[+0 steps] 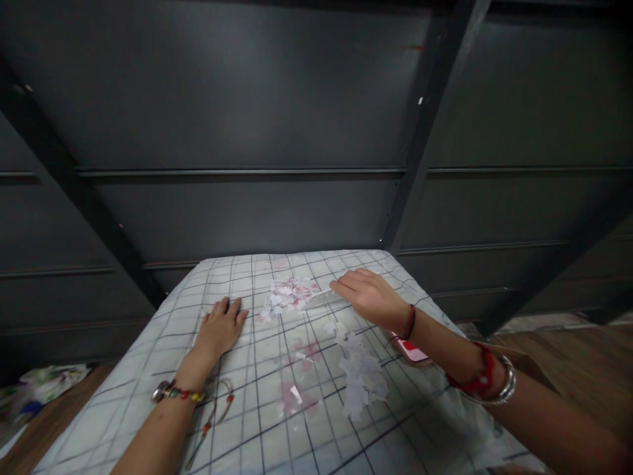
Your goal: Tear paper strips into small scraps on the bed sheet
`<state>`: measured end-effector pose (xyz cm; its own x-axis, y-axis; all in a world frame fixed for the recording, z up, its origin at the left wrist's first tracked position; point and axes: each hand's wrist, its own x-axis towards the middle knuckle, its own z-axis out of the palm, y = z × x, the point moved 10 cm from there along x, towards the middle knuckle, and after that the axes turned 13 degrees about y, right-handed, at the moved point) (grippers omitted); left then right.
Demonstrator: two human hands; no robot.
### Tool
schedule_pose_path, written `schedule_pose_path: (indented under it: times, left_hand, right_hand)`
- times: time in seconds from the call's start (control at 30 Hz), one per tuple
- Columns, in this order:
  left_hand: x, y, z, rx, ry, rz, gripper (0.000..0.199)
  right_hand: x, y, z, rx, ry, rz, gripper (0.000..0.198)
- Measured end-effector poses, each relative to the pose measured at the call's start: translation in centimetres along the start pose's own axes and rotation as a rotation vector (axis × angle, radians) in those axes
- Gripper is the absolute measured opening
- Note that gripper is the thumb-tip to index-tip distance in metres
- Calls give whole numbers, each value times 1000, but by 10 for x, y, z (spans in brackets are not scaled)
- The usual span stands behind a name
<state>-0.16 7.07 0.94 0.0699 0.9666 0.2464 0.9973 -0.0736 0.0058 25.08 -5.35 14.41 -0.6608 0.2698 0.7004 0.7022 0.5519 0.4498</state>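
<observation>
My left hand (220, 326) rests flat on the white checked cloth (237, 409), fingers stretched out, holding nothing. My right hand (370, 297) is closed round one end of a pale flat strip (324, 299); its exact kind is unclear. The strip's far end reaches the edge of a pile of white and pinkish paper scraps (291, 292) between the hands. Nearer to me lies a second pile of white paper scraps (363, 376), below the right hand. A few scraps (297, 394) lie on faint pink patches to the left of that pile.
A phone with a pink and red screen (411, 349) lies under my right forearm. Dark grey panels (247, 218) stand right behind the cloth-covered surface. Wooden floor (588, 356) shows at the right, and a colourful plastic bag (52, 389) lies low at the left.
</observation>
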Motion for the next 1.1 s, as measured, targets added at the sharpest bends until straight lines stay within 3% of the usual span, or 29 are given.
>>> schedule_pose_path:
  times: [0.3, 0.67, 0.87, 1.1]
  left_hand:
    - [3, -3, 5, -24, 57, 16, 55]
    - [-1, 0, 2, -3, -31, -18, 58]
    - [-1, 0, 2, -7, -8, -12, 57]
    - [1, 1, 2, -20, 10, -1, 57]
  right_hand:
    - [-1, 4, 12, -50, -126, 9, 23]
    - [2, 0, 9, -3, -75, -1, 23]
    - [-3, 5, 5, 72, -79, -19, 24]
    - [-6, 22, 10, 79, -24, 60, 28]
